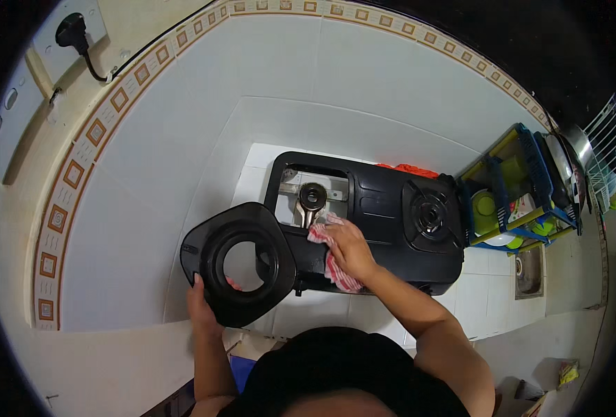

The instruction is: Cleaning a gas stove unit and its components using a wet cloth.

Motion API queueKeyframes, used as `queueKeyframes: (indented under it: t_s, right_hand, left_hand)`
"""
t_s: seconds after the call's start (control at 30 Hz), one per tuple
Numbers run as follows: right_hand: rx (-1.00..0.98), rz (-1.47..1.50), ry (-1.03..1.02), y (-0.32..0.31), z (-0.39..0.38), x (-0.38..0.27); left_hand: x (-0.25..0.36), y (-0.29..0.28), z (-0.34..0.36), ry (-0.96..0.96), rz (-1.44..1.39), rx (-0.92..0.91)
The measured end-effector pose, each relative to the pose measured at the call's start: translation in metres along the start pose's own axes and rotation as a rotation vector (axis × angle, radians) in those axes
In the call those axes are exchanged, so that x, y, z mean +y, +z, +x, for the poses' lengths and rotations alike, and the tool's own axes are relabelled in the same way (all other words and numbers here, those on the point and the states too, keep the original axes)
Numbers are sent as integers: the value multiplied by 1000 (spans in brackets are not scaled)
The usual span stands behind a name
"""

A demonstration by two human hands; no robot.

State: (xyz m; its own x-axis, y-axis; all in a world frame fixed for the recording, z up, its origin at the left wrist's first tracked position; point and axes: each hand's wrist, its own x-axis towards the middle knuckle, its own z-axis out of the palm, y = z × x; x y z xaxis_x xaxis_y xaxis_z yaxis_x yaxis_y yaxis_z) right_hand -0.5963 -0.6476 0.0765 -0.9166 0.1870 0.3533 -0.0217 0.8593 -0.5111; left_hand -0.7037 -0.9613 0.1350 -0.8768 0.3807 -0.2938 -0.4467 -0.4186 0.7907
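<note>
A black two-burner gas stove (384, 226) stands on the white tiled counter. Its left burner well lies uncovered, showing the round burner head (312, 197) and a metal pipe below it. My left hand (200, 304) grips the edge of a black burner drip pan (277, 244), a squarish plate with a large round hole, tilted up left of the stove. Some of that hand's fingers are hidden behind it. My right hand (352, 250) presses a red-and-white striped cloth (341, 275) on the stove top, just in front of the open well.
At the right, a blue-and-yellow dish rack (520, 187) holds bowls and other kitchenware beside the stove. Something red (419, 170) lies behind the stove. A small sink (529, 274) is farther right. White tiled walls close in the back and left; a black plug (71, 31) sits upper left.
</note>
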Motion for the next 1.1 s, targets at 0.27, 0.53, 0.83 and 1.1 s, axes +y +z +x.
queueKeyframes:
  t_s: [0.27,0.53,0.83,1.1]
  right_hand:
    - [-51,-317,204,-45,-41,25]
    - [74,-532,598,-46,71,142]
    - [-232,-353,614,43,227,89]
    - [-418,-362,230,88,270,43]
  left_hand:
    - [13,-11,10,5,-89,14]
    - [19,-22,3,-65,-170,33]
    - [8,-47,-16,-14,34,57]
    - [17,-52,-31,5,13,-17]
